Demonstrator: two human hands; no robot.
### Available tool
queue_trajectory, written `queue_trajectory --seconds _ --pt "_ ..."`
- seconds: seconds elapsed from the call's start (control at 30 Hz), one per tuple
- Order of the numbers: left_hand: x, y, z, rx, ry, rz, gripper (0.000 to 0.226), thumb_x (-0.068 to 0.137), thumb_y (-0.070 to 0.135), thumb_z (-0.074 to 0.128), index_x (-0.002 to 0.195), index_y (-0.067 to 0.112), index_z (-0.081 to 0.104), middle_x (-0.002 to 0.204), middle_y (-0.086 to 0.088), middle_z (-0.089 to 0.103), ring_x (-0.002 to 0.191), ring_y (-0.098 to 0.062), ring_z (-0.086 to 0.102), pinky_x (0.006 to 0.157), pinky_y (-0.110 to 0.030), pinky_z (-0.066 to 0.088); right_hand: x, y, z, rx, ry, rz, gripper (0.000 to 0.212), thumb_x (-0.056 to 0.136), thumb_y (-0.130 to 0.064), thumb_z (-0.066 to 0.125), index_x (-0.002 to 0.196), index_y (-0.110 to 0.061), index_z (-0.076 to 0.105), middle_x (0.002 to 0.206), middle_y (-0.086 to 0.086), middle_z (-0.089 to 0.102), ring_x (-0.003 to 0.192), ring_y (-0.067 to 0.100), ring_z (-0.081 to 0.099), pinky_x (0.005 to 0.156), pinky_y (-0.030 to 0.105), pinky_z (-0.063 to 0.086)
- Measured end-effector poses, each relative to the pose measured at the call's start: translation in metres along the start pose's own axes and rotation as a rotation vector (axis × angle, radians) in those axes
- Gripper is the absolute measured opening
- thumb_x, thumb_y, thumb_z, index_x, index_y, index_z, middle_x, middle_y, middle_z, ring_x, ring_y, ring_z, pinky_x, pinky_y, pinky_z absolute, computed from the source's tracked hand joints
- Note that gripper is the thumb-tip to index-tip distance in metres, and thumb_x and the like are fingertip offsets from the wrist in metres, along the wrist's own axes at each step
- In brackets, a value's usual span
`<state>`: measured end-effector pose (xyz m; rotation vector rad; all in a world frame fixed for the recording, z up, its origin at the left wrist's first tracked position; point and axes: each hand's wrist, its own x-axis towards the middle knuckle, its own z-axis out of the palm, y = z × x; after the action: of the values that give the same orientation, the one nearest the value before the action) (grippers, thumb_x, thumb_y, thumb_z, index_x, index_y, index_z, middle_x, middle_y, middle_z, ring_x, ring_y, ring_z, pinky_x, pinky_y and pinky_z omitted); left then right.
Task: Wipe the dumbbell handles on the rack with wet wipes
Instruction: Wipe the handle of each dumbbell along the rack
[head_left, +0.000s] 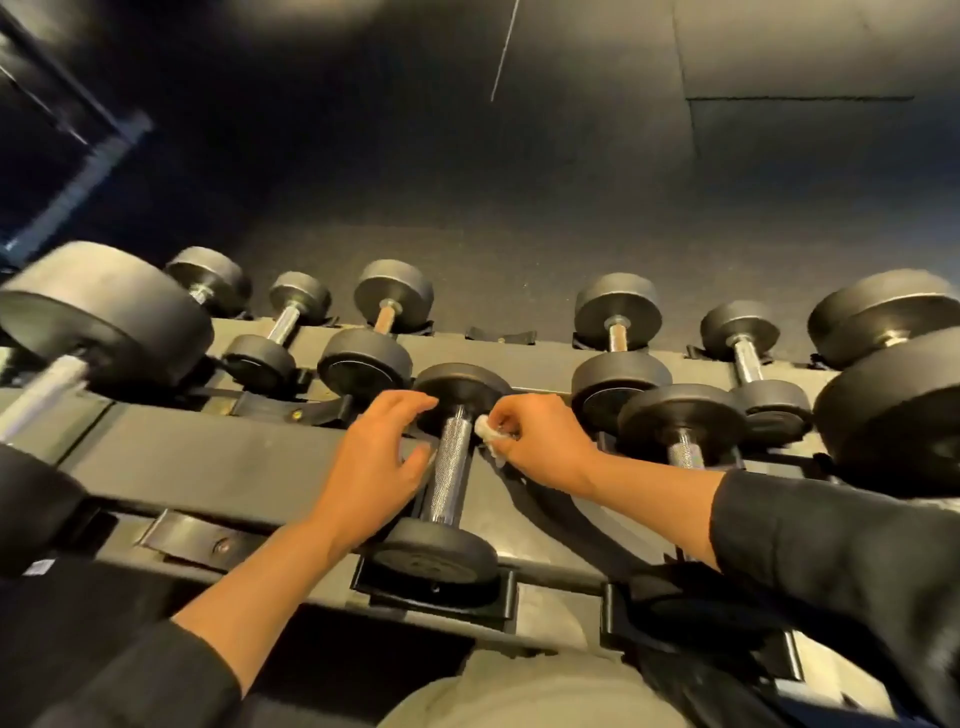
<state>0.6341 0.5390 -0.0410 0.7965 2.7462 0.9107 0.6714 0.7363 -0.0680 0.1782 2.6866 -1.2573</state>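
- While the knurled handle of the small dumbbell sits dead centre on the rack, I take it as my landmark for everything else
- Just to the right of that handle, my right hand has its fingers curled around a crumpled white wet wipe, which sits at the handle's upper end and looks to be touching or nearly touching the metal
- Just to the left of the handle, my left hand is spread with fingers relaxed and holding nothing; its fingertips reach toward the dumbbell's far head, and I cannot tell whether they press on it
- The dumbbell lies in its cradle on the near rail, near head toward me, far head under both hands
- I judge this handle to be the one being wiped now, with the wipe only at its top; most of its length below is uncovered
- Right of the handle a second small dumbbell waits on the same rail, and beyond the handle a back row of dumbbells stands untouched by either hand
- Whether any of those are already wiped I cannot say, since no handle shows wetness; many look left to do
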Motion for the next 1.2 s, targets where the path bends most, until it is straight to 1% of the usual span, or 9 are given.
queue_trajectory --seconds 0.07,0.23,0.37,0.5,0.7,0.83,0.97,1.07,1.2 --pt "-0.010 0.004 0.003 0.021 0.015 -0.070 0.046 0.086 0.004 0.063 0.129 0.018 0.055 0.130 0.007 0.050 0.111 -0.001 0.047 0.092 -0.005 0.029 0.005 0.003 0.007 -0.006 0.022 0.018 0.021 0.091 -0.025 0.060 0.102 -0.009 0.068 0.096 0.007 0.069 0.088 0.021 0.064 0.081 0.038 0.053" --pt "-0.026 0.015 0.013 0.022 0.167 -0.217 0.038 0.088 0.003 0.053 0.123 0.016 0.060 0.122 0.004 0.057 0.076 -0.006 0.048 0.077 -0.023 0.042 0.005 0.003 0.027 0.126 0.042 0.002 0.006 0.088 -0.012 0.060 0.082 -0.012 0.059 0.077 0.000 0.061 0.068 0.010 0.054 0.062 0.023 0.043" --pt "-0.027 0.015 0.014 0.030 0.276 -0.264 0.035 0.089 0.004 0.051 0.120 0.017 0.061 0.116 0.005 0.058 0.066 -0.004 0.047 0.074 -0.026 0.043 -0.003 0.007 0.035 0.272 0.007 -0.019 0.008 0.083 -0.004 0.065 0.081 -0.010 0.060 0.077 -0.002 0.060 0.074 0.013 0.058 0.069 0.024 0.050" --pt "-0.029 0.015 0.015 0.053 0.315 -0.283 0.033 0.090 0.003 0.049 0.118 0.015 0.062 0.115 0.003 0.059 0.068 -0.003 0.047 0.073 -0.022 0.041 -0.018 0.003 0.035 0.350 -0.118 -0.101 0.012 0.079 0.002 0.067 0.077 -0.007 0.059 0.069 -0.009 0.056 0.062 -0.005 0.056 0.057 0.006 0.041" --pt "-0.029 0.020 0.015 0.088 0.332 -0.274 0.032 0.089 0.000 0.049 0.114 0.013 0.063 0.110 0.002 0.060 0.069 -0.004 0.046 0.071 -0.023 0.039 -0.028 0.002 0.043 0.292 -0.366 -0.187 0.028 0.075 -0.002 0.069 0.065 -0.024 0.055 0.071 -0.008 0.056 0.068 0.005 0.053 0.065 0.020 0.045" --pt "-0.031 0.022 0.014 0.114 0.356 -0.249 0.033 0.089 -0.003 0.048 0.113 0.013 0.064 0.108 0.000 0.061 0.079 -0.011 0.054 0.073 -0.035 0.049 -0.021 0.001 0.037 0.316 -0.155 -0.090 0.023 0.075 -0.004 0.066 0.065 -0.021 0.056 0.072 -0.003 0.062 0.068 0.011 0.060 0.063 0.026 0.051" --pt "-0.032 0.026 0.014 0.132 0.363 -0.245 0.032 0.090 -0.002 0.047 0.113 0.013 0.063 0.109 0.000 0.061 0.086 -0.015 0.058 0.077 -0.039 0.052 -0.010 0.004 0.032 0.277 0.163 -0.023 0.013 0.087 -0.015 0.062 0.092 -0.025 0.055 0.084 -0.002 0.062 0.076 0.015 0.060 0.064 0.032 0.052" --pt "-0.032 0.025 0.013 0.162 0.348 -0.217 0.031 0.091 0.005 0.044 0.113 0.013 0.063 0.109 0.000 0.061 0.085 -0.015 0.059 0.076 -0.040 0.052 -0.002 0.001 0.033 0.249 0.155 -0.073 0.021 0.089 -0.010 0.060 0.107 -0.020 0.063 0.097 -0.002 0.062 0.084 0.013 0.057 0.075 0.028 0.050" --pt "-0.030 0.026 0.012 0.180 0.343 -0.215 0.031 0.091 0.009 0.042 0.113 0.014 0.064 0.107 0.000 0.061 0.072 -0.010 0.054 0.071 -0.038 0.052 -0.006 -0.004 0.031 0.225 0.128 -0.167 0.010 0.088 -0.011 0.063 0.094 -0.014 0.071 0.089 -0.002 0.057 0.080 0.011 0.054 0.075 0.023 0.046"
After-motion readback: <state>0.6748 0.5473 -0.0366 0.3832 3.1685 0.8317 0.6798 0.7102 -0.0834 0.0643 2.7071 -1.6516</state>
